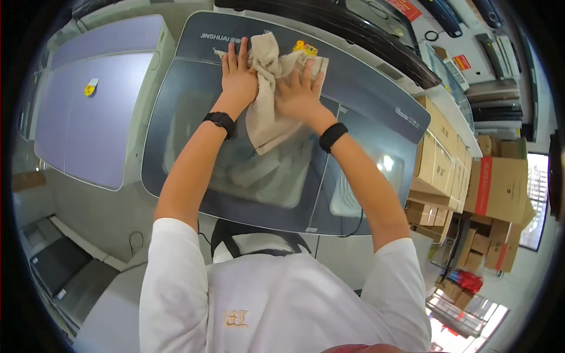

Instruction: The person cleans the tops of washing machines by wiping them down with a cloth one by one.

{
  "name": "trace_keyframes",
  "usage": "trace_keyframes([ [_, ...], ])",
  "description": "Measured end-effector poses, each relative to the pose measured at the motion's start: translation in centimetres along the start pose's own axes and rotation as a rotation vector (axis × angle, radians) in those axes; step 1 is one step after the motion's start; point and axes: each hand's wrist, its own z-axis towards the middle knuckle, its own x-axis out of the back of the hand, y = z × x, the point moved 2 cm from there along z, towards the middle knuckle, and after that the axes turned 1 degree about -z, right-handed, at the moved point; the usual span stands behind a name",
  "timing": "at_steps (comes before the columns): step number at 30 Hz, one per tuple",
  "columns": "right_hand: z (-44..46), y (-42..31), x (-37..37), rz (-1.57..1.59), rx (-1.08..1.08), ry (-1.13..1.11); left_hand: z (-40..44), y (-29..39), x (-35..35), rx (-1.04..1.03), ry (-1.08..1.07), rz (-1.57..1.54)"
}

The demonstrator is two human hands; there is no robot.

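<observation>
I judge the cloth point(266, 112) soft, light — best held at bunched middle; left hand point(238, 83) and right hand point(299, 100) lie flat, clasping nothing.

Cloth point(266, 115) on washer point(365, 126); second washer point(109, 109) left; boxes point(497, 183) right.

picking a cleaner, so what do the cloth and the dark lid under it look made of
Cloth: probably cotton terry, matt, from its fuzzy surface and soft folds. Dark lid: glossy, tinted and partly see-through, with bright reflections and shapes showing beneath; glass or plastic, I can't tell.
</observation>
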Motion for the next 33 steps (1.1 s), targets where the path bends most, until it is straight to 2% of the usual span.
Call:
trace_keyframes([
  [2, -0.3, -0.7, -0.4, 0.004, -0.033, 0.014, 0.3, -0.6, -3.3, -0.030, 0.179, -0.009],
  [6, -3.7, -1.8, -2.0, 0.121, -0.011, 0.025, -3.1, 0.2, -0.9, -0.054, -0.120, 0.020],
  [7, -5.3, -2.2, -2.4, 0.146, 0.025, 0.117, -4.3, 0.6, 0.3, -0.076, -0.198, 0.091],
  [10, -9.7, -3.0, -3.8, 0.200, 0.087, 0.236, -7.3, 1.7, -0.2, -0.126, -0.163, 0.095],
  [12, -15.2, -3.6, -2.9, 0.275, 0.160, 0.365, -10.3, 3.2, 1.3, -0.206, -0.241, 0.049],
  [14, -20.3, -4.3, -0.5, 0.157, 0.135, 0.356, -13.6, 5.4, 3.7, -0.290, -0.273, 0.062],
  [16, -24.7, -3.9, -0.2, 0.288, 0.118, 0.348, -16.6, 6.2, 1.1, -0.420, -0.024, -0.111],
  [17, -26.8, -4.2, -0.6, 0.363, 0.120, 0.347, -18.0, 6.8, 1.6, -0.444, -0.041, -0.120],
  [20, -31.7, -5.5, -1.8, 0.374, -0.004, 0.434, -22.1, 9.5, 3.1, -0.503, -0.109, -0.112],
  [22, -34.5, -5.7, -1.8, 0.385, -0.112, 0.461, -26.0, 11.2, 1.9, -0.578, -0.087, -0.203],
  [25, -38.2, -5.4, -2.8, 0.372, -0.249, 0.521, -30.1, 16.3, 5.3, -0.675, -0.104, -0.444],
  [28, -41.4, -3.9, -3.5, 0.294, -0.375, 0.583, -31.8, 19.1, 4.2, -0.747, -0.128, -0.338],
  [31, -45.2, -0.9, -6.3, 0.272, -0.520, 0.617, -32.7, 24.5, 5.9, -0.918, -0.278, -0.109],
  [33, -48.3, 1.2, -7.7, 0.234, -0.566, 0.632, -33.8, 28.0, 5.8, -1.014, -0.232, -0.229],
])
